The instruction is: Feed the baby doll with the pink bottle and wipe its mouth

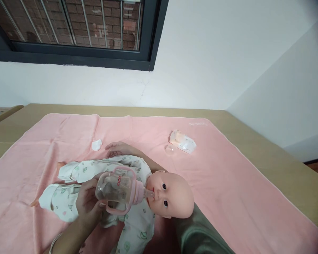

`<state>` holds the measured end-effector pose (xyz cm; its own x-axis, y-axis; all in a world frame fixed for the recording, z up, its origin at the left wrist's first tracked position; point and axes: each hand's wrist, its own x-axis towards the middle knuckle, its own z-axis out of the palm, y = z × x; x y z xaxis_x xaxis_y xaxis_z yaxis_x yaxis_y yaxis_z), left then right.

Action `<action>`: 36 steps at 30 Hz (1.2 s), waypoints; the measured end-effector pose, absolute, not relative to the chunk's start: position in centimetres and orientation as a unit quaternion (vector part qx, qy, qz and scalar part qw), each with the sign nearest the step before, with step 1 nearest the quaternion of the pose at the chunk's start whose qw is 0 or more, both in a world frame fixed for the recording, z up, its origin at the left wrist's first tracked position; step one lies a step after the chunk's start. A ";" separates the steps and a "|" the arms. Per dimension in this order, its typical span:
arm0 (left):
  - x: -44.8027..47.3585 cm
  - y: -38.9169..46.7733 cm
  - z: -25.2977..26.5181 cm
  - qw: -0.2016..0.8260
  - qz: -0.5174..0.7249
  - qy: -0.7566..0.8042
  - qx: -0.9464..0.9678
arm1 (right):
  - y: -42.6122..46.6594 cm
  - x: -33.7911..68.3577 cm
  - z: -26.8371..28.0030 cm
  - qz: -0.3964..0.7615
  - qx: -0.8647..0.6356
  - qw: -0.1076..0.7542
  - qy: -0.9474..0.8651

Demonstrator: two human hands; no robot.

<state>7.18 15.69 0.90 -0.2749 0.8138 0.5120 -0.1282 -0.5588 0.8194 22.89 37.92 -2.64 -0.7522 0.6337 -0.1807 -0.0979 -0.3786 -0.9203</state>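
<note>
A baby doll (172, 194) in white patterned clothes lies on its back, its head toward the right. My left hand (88, 201) is closed around a clear baby bottle (113, 188) with a pink collar and handles. The bottle is tilted over the doll's chest, and its teat touches the doll's mouth. Behind the doll's neck passes my right arm in a green sleeve. On the doll's far side my right hand (119, 149) shows with loosely stretched fingers, nothing visible in it, beside the doll's body.
A pink blanket (228, 197) covers much of the wooden surface (288, 176). Beyond the doll lie a crumpled white piece (96, 145), a clear cap (169, 150) and a soft white packet (183, 141). A white wall with a dark-framed window (145, 65) stands behind.
</note>
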 end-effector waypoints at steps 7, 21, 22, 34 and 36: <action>7.4 15.9 1.7 0.309 0.723 0.314 0.533 | 38.3 22.4 -3.5 0.800 -0.263 0.227 -0.488; 6.9 16.3 0.9 0.282 0.720 0.289 0.564 | 37.9 22.6 -2.7 0.801 -0.279 0.222 -0.481; 7.0 16.3 1.1 0.287 0.721 0.288 0.561 | 37.9 22.5 -2.6 0.801 -0.285 0.220 -0.478; 7.0 16.3 1.0 0.295 0.723 0.276 0.561 | 38.3 22.6 -3.0 0.808 -0.264 0.216 -0.481; 6.8 16.2 0.7 0.296 0.724 0.280 0.556 | 38.5 22.6 -3.3 0.808 -0.259 0.215 -0.483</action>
